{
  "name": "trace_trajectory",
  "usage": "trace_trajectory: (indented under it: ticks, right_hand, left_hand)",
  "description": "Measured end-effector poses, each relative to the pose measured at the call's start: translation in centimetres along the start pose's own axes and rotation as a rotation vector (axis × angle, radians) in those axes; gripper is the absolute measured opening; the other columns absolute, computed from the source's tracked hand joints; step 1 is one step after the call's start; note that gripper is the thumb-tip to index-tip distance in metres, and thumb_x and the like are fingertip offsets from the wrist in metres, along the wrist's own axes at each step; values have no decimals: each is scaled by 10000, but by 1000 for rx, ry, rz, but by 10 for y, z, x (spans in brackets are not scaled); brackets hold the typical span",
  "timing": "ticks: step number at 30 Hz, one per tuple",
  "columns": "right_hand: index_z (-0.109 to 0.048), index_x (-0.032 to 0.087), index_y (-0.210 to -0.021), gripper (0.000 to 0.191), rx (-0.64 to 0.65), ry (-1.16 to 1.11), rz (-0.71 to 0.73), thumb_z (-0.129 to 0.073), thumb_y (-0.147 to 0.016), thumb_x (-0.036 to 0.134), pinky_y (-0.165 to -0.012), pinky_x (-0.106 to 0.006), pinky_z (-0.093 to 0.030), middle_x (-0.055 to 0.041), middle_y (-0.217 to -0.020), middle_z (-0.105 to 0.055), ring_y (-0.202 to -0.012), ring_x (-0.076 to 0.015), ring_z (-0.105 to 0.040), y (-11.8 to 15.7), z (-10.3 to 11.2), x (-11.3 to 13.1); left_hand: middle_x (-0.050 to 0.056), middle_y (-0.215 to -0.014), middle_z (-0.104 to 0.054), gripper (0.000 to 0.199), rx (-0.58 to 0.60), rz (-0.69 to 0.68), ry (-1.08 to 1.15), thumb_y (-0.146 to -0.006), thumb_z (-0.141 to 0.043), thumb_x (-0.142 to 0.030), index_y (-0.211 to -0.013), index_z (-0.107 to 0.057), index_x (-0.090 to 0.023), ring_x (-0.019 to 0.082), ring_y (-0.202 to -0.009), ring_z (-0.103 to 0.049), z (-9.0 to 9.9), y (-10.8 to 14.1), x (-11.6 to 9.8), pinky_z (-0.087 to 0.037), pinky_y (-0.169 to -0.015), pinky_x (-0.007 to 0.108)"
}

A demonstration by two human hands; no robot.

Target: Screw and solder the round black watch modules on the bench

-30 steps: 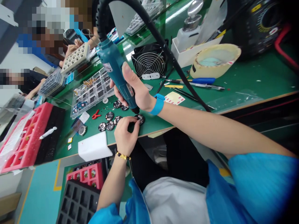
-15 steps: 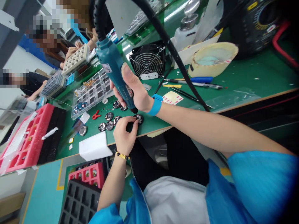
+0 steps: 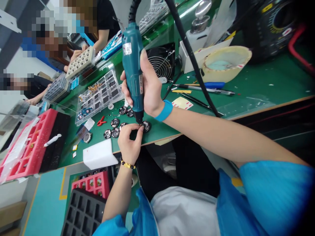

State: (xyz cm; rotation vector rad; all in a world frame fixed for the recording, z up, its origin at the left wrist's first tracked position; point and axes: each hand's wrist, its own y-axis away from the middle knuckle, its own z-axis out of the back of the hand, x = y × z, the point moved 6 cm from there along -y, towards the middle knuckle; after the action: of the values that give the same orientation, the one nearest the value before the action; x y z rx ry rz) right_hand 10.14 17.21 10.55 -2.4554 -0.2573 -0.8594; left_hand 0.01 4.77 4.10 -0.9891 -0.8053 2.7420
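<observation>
Left fingers [image 3: 136,128] meet screwdriver [image 3: 132,65] (right hand [image 3: 151,95] holds).

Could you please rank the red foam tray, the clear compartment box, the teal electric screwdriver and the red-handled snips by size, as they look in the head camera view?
1. Red foam tray
2. Clear compartment box and teal electric screwdriver: unsure, as the screwdriver is nearer the camera
3. Red-handled snips

Long green workbench [image 3: 261,78], teal floor [image 3: 44,206] with yellow tape line [image 3: 62,183], pale wall [image 3: 12,59] beyond.
</observation>
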Motion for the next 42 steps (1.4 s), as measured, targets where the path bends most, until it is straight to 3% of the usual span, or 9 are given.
trace_trajectory:
  ticks: [7, 14, 17, 20, 26, 42]
  right_hand:
    - [-589, 217, -888, 667, -23, 18, 47, -377, -944, 847, -448, -288, -326, -13, -684, -540, -494, -148, -450, -4, 5, 12]
    - [-557, 233, -821, 679, -42, 51, 56, -406, -901, 890, -421, -287, -335, -7, -631, -509, -469, -153, -463, -5, 3, 12]
    - [-544, 229, -818, 681, -10, 88, 70, -414, -901, 892, -406, -277, -327, -1, -630, -516, -457, -143, -463, -3, 0, 11]
    - [-540, 223, -836, 688, 52, 119, 52, -396, -916, 890, -398, -265, -321, 15, -617, -504, -449, -132, -449, 0, -5, 8]
    - [-548, 202, -853, 694, 130, 133, 56, -381, -947, 869, -390, -248, -335, 26, -604, -502, -439, -117, -449, 2, -8, 3]
    - [-525, 193, -867, 643, 186, 196, 49, -379, -1001, 804, -373, -235, -318, 43, -580, -478, -419, -106, -440, 11, -12, -6]
  left_hand:
    - [45, -1049, -780, 107, 60, 49, 67, -988, -662, -276, -897, -662, -220, 203, -1019, -725, 3, 6, 4, -545, -946, 375]
    - [29, -1009, -787, 75, 79, -158, 6, -952, -693, -160, -908, -675, -218, 187, -976, -714, 4, 16, -18, -545, -918, 368]
    - [23, -1016, -794, 95, 63, -205, -26, -940, -701, -136, -907, -676, -222, 204, -1061, -698, 2, 14, -20, -536, -989, 400]
    - [25, -1064, -794, 93, 106, -201, -27, -954, -681, -133, -926, -676, -222, 212, -1164, -681, -3, 10, -18, -522, -1060, 421]
    - [34, -1068, -787, 83, 117, -183, -41, -963, -675, -153, -919, -665, -222, 205, -1076, -692, -6, 8, -18, -550, -979, 401]
    - [27, -1060, -786, 81, 115, -170, -53, -968, -672, -157, -924, -656, -223, 203, -1059, -674, -8, 9, -19, -542, -961, 383]
